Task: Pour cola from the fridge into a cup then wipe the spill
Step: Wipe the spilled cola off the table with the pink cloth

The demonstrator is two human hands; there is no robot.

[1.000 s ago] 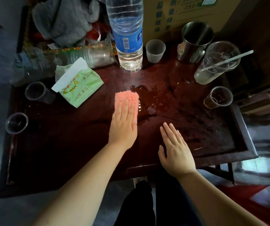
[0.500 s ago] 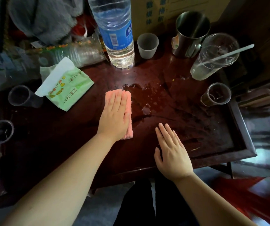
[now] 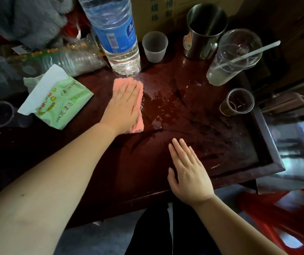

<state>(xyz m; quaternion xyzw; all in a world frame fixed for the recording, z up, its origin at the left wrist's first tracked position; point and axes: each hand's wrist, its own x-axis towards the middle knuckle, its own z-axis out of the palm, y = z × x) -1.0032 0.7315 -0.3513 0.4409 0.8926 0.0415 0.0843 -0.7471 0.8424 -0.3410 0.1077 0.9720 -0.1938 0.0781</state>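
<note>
Both palms flat, gripping nothing: left hand (image 3: 124,105) has pushed the pink cloth (image 3: 122,82) far, up beside the water bottle (image 3: 118,37); right hand (image 3: 188,172) rests unmoved; spill (image 3: 164,103) rightward still needs wiping

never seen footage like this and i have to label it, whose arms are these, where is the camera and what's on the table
There is no machine here: the two bare arms belong to a person, and the picture comes from a wide-angle camera worn on their head, looking down. The left hand presses flat on a pink cloth at the edge of a spill on the dark wooden table. The right hand lies flat on the table, holding nothing. Around them are a water bottle, a green tissue pack, a steel mug, a clear cup with a straw and a small clear cup.
</note>
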